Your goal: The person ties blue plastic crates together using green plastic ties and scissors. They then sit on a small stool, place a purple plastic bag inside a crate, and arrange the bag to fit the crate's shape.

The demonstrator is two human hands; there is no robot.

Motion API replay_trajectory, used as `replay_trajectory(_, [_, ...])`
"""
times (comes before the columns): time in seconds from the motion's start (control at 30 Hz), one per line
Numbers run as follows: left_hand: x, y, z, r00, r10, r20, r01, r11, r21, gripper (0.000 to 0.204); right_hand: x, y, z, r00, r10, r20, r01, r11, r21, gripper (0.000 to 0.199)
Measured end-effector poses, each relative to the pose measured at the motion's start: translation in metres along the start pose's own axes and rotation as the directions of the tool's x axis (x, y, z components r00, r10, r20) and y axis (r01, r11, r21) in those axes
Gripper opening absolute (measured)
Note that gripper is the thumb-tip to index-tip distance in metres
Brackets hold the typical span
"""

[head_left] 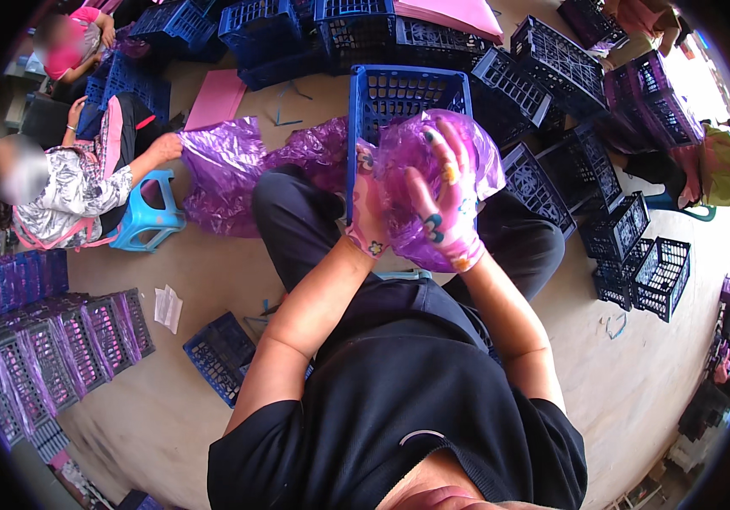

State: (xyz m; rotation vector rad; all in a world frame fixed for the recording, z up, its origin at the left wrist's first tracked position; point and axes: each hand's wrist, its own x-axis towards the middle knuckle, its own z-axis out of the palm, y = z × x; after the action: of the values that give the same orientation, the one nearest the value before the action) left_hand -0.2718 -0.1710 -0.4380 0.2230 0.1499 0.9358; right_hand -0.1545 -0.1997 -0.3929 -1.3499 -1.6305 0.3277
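Between my two hands, over my lap, is a bunched sheet of shiny purple plastic film (403,183). My left hand (368,204), in a pink flowered glove, closes on its left side next to the wall of a blue plastic crate (409,75). On the right, my right hand (448,200), gloved alike, curves over the film with its fingers apart, gripping the bundle against the left hand. Film hides the crate's near part. Whether anything is wrapped inside the bundle I cannot tell.
On the left a person (71,183) sits on a light blue stool (150,212), one hand on a spread purple sheet (224,174). Dark crates (556,68) are piled at the right. Film-wrapped crates (63,348) stand lower left. A small blue crate (220,357) lies near my left arm.
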Motion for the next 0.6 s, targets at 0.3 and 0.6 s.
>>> replay_trajectory(0.3, [-0.008,-0.005,0.025,0.994,-0.074,-0.079,0.086,0.985,0.153,0.046,-0.010,0.036,0.012,0.992,-0.021,-0.125,0.035,0.993,0.109,0.058])
replay_trajectory(0.6, [-0.014,0.008,0.033,0.933,0.166,-0.319,-0.058,0.945,0.322,0.023,-0.040,0.078,-0.022,0.919,0.366,-0.146,-0.320,0.909,0.266,0.020])
